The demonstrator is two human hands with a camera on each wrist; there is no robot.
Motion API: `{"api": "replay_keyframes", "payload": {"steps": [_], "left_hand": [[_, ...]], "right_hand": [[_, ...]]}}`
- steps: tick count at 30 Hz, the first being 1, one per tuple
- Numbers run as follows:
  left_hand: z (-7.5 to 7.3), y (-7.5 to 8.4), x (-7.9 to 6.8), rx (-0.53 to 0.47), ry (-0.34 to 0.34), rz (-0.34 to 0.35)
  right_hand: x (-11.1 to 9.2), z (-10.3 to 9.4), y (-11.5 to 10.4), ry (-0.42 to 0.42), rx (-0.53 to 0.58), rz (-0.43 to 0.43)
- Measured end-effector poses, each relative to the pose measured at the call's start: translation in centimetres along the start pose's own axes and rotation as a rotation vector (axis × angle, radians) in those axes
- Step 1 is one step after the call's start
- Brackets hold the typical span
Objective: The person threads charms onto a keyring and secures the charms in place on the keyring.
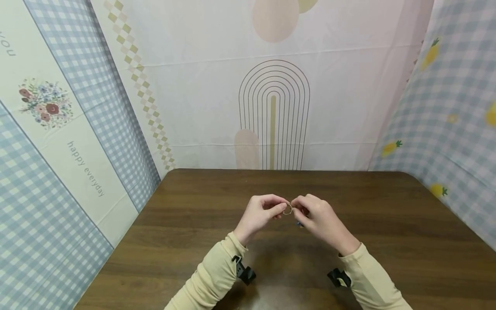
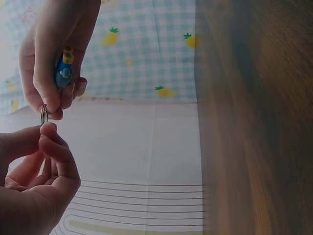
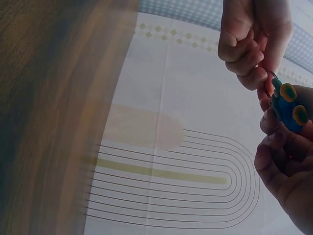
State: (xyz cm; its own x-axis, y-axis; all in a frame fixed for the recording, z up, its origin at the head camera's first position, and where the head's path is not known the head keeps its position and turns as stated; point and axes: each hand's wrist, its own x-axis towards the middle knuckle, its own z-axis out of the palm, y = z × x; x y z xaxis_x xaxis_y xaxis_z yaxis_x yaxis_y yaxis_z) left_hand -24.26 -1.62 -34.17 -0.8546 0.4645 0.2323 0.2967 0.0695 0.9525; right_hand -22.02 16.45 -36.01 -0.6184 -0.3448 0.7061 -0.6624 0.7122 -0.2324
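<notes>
Above the table, my left hand (image 1: 260,215) pinches a thin metal key ring (image 1: 287,209) between thumb and forefinger. My right hand (image 1: 318,217) pinches the ring's opposite side with its fingertips. A small blue figure (image 3: 288,108) with orange-and-green round parts shows at the right hand's fingers in the right wrist view. The left wrist view has the same blue figure (image 2: 64,71) against the right hand, below the thumb side. Only a bit of it shows in the head view, under the right hand. Fingers hide where the figure joins the ring.
The brown wooden table (image 1: 186,241) lies below both hands. Behind it hangs a pale patterned cloth (image 1: 201,103); checked cloths (image 1: 461,142) hang at the sides. Black straps with small devices (image 1: 245,271) sit on both sleeved wrists.
</notes>
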Motion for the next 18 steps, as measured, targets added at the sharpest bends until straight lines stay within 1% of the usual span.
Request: {"api": "replay_keyframes", "payload": {"steps": [5, 8, 12, 15, 18], "left_hand": [[0.02, -0.04, -0.04, -0.09, -0.034, -0.037], [-0.13, 0.11, -0.1, -0.135, -0.017, -0.049], [-0.42, 0.4, -0.2, -0.131, 0.023, -0.052], [-0.52, 0.51, -0.28, -0.097, 0.018, -0.043], [-0.53, 0.36, -0.22, -0.068, 0.002, -0.035]], "right_hand": [[-0.02, -0.1, 0.01, 0.014, -0.009, 0.022], [0.02, -0.17, 0.01, 0.004, 0.002, 0.03], [0.13, -0.25, -0.06, -0.039, 0.024, 0.041], [0.11, -0.27, -0.14, -0.06, 0.02, 0.04], [0.02, -0.24, -0.17, -0.061, 0.01, 0.023]]}}
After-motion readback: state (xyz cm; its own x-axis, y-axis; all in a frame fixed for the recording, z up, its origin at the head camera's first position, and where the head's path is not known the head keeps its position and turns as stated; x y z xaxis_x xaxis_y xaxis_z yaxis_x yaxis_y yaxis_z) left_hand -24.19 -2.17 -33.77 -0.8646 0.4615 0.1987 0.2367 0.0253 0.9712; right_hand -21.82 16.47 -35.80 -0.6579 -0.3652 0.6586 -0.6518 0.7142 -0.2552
